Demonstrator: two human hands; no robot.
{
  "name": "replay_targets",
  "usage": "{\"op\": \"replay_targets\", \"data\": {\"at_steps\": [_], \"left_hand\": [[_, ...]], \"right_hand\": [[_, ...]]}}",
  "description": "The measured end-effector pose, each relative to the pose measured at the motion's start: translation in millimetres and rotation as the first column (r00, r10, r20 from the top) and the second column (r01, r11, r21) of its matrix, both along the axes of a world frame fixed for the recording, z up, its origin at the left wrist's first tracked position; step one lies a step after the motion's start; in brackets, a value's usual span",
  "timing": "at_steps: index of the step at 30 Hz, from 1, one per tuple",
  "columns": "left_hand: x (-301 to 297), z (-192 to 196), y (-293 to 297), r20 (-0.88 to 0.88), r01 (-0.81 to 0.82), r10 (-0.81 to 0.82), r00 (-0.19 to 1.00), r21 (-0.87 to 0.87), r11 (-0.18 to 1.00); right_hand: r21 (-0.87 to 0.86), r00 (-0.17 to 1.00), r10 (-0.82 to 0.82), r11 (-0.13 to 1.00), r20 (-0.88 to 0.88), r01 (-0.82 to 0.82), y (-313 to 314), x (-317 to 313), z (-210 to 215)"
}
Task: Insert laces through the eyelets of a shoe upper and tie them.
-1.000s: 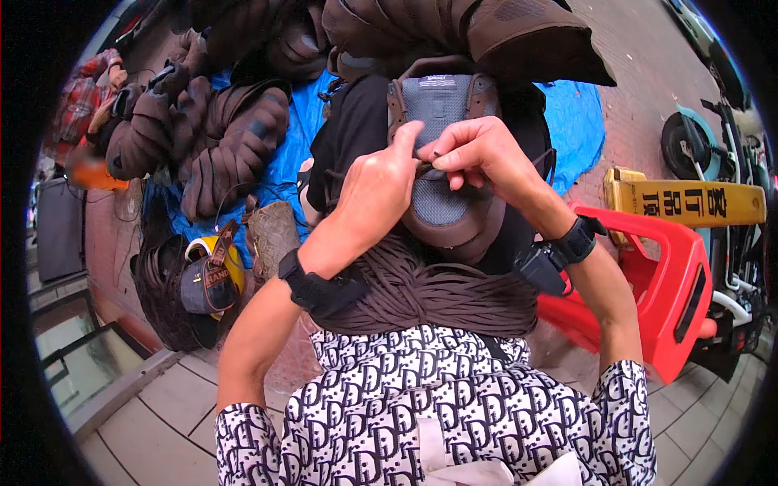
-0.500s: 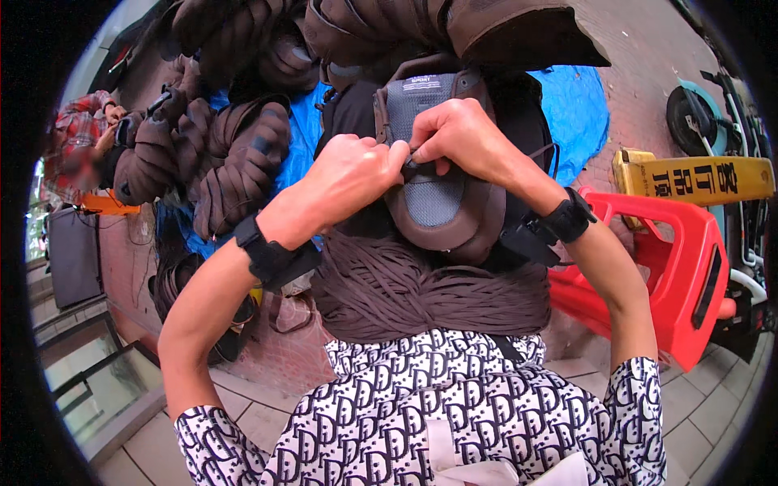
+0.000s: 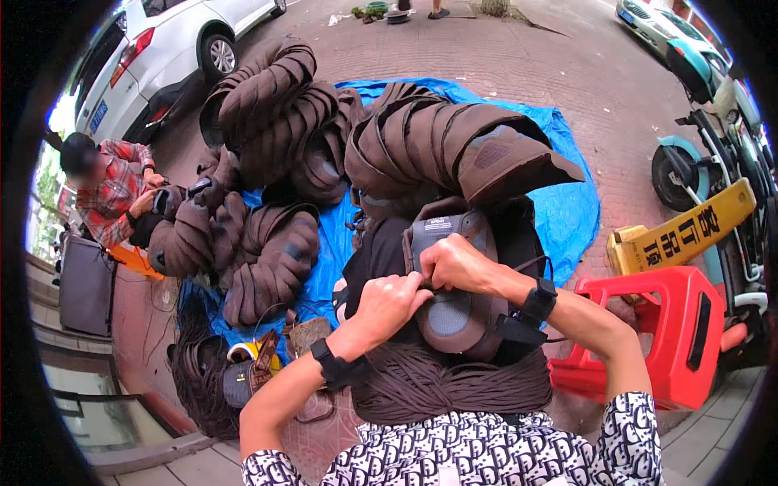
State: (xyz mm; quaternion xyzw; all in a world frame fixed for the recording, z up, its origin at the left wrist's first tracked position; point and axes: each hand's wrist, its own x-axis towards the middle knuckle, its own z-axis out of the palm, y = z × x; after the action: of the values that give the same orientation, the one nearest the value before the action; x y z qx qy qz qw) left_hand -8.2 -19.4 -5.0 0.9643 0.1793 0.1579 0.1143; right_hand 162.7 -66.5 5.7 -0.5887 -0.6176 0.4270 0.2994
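A brick-paved pavement [image 3: 567,73] fills the frame, reddish-brown and running to the top edge. On it, from the upper centre to the middle right, lies a blue tarpaulin [image 3: 567,202]. A white car [image 3: 154,57] stands in the upper left corner, and a scooter [image 3: 705,154] is parked along the right edge with a yellow sign board [image 3: 689,231] leaning just beside it.

Heaped on the tarpaulin, upper centre, are stacks of brown padded covers [image 3: 421,138]; a second pile [image 3: 267,243] lies at centre left. A red plastic stool [image 3: 673,340] stands at the lower right, close to the person's right forearm. At the middle left another person in a red checked shirt [image 3: 109,198] bends over the covers beside a dark case [image 3: 81,283].

In the lower centre a thick bundle of dark brown cord [image 3: 454,385] lies across the person's lap, and a smaller tangle of the same cord [image 3: 198,381] sits at the lower left next to a small bag [image 3: 247,373].

At the centre of the frame, above the cord bundle, is one brown and grey padded cover [image 3: 458,312] held up in front of the person. The left hand [image 3: 389,304] is clenched against its left edge, and the right hand [image 3: 454,263] is closed in a fist at its upper part, the two hands touching. Exactly what the fingers pinch is hidden between them. Both wrists carry black straps.
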Motion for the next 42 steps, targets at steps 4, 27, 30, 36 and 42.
{"op": "replay_targets", "data": {"at_steps": [4, 27, 30, 36, 42], "left_hand": [[14.8, -1.5, -11.6, -0.1, -0.173, 0.15, 0.984, -0.286, 0.943], [55.4, 35.0, 3.6, 0.019, -0.006, 0.128, 0.992, -0.982, 0.188], [55.0, 19.5, -3.7, -0.187, -0.213, 0.177, 0.966, -0.966, 0.144], [68.3, 21.3, -0.9, -0.345, -0.298, -0.031, 0.938, -0.848, 0.438], [71.2, 25.7, -6.0, -0.35, -0.305, -0.004, 0.937, -0.822, 0.481]], "right_hand": [[0.291, 0.986, -0.064, 0.957, 0.155, 0.016, -13.8, 6.8, -12.0], [0.545, 0.959, -0.284, 0.804, -0.002, 0.239, -89.1, 27.0, -39.1], [0.463, 0.917, -0.39, 0.831, 0.088, 0.309, -99.3, 26.1, -30.9], [0.391, 0.851, -0.524, 0.793, 0.043, 0.468, -90.3, 21.2, -33.6], [0.555, 0.814, -0.568, 0.72, 0.125, 0.417, -85.3, 17.8, -44.6]]}}
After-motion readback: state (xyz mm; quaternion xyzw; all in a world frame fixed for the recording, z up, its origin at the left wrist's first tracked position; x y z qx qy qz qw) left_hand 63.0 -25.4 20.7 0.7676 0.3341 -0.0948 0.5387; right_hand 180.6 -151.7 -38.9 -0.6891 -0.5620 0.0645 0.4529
